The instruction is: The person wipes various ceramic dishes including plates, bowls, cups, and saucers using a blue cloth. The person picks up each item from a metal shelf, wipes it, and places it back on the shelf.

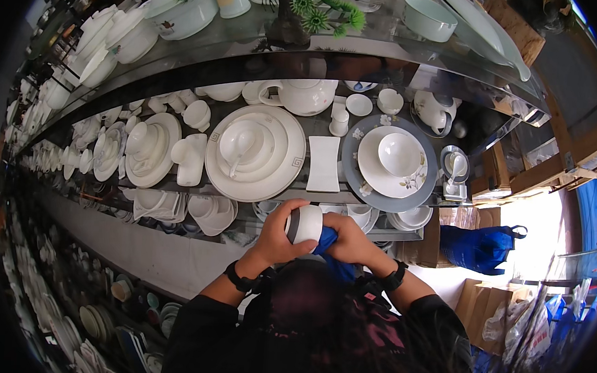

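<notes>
My left hand (270, 238) is wrapped around a small white ceramic cup or bowl (310, 223) with a grey band, tilted on its side in front of my chest. A blue cloth (328, 238) is bunched in my right hand (352, 237) and meets the cup's right side; its loose end hangs toward my body. Whether the cloth reaches inside the cup is hidden. Just beyond my hands, a white rectangular dish (322, 177) lies on the shelf between a stacked white place setting (217, 181) and a grey-blue plate (351, 161) bearing a floral plate and a bowl (399, 154).
A glass shelf (224, 54) overhangs the setting, carrying lidded tureens (185, 18) and an artificial bonsai (288, 14). Behind the plates stands a white teapot (306, 95). Crockery racks line the left. A blue bag (474, 248) and a cardboard box (480, 310) are at right.
</notes>
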{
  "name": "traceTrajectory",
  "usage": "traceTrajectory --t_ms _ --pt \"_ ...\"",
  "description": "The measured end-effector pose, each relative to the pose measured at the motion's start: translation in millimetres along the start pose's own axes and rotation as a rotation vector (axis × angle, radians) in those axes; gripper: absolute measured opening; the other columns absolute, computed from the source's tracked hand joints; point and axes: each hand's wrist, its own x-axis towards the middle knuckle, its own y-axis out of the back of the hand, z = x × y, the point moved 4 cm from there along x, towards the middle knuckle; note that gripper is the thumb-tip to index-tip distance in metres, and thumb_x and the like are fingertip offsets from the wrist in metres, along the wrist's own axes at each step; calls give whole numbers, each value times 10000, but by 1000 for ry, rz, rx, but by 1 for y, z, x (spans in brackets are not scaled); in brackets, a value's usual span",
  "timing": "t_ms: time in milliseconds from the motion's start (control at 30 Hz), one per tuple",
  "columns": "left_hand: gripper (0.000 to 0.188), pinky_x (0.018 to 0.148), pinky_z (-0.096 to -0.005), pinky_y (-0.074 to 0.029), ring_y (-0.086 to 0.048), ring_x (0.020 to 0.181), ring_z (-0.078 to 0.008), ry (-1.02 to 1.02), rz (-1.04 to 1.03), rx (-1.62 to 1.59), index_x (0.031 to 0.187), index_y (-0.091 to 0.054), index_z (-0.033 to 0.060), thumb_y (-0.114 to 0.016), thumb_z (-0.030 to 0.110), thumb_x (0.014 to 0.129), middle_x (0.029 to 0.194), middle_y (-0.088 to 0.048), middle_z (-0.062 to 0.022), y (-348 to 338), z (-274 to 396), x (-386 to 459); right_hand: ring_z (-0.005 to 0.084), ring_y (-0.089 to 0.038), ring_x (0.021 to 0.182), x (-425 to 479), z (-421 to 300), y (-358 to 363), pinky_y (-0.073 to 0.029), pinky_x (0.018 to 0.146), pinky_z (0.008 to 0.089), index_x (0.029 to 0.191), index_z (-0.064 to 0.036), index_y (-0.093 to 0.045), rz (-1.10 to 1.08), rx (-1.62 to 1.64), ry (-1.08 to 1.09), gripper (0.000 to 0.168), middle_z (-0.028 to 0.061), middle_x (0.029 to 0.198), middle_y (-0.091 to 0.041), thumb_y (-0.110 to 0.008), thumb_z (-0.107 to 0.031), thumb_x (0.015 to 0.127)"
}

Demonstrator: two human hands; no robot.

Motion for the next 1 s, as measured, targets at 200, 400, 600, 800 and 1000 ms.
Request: traceTrajectory --t_ms 200,400,600,800,1000 --pt "1017 1104 -440 -362 -482 1279 -293 260 202 -1023 1435 -352 49 -721 666 715 1372 -501 -118 19 -25 -7 219 -653 994 -15 9 26 -526 898 359 1275 33 -525 278 899 -198 501 124 1137 -658 -652 62 791" --pt "958 1146 -463 -295 -433 1326 -327 216 332 -1143 1466 -315 60 -559 713 809 1453 -432 -120 13 -34 -5 228 -663 979 -3 3 1 -548 875 367 1320 16 -479 441 884 -240 498 128 1148 -647 -662 -66 864" --pt "854 1137 -465 -297 -388 1360 -318 187 373 -928 1474 -294 59 -505 650 894 1484 -393 -103 17 -39 -3 213 -660 968 -1 -1 -2 -554 853 355 1319 5 -484 478 1051 -256 536 115 1147 -640 -692 -63 830" --pt "907 1104 -449 -354 -413 1340 -280 110 302 -820 1482 -257 76 -666 572 842 1466 -390 -98 26 -2 4 227 -632 1060 -6 -13 2 -520 925 365 1340 3 -460 357 1007 -164 623 124 1208 -621 -703 45 767" --pt "905 1073 -465 -394 -434 1311 -295 232 293 -1046 1473 -250 120 -758 465 808 1429 -407 -127 13 -26 -8 197 -597 1117 -8 -25 5 -460 1000 352 1346 0 -457 443 694 -177 686 93 1227 -607 -694 105 711"
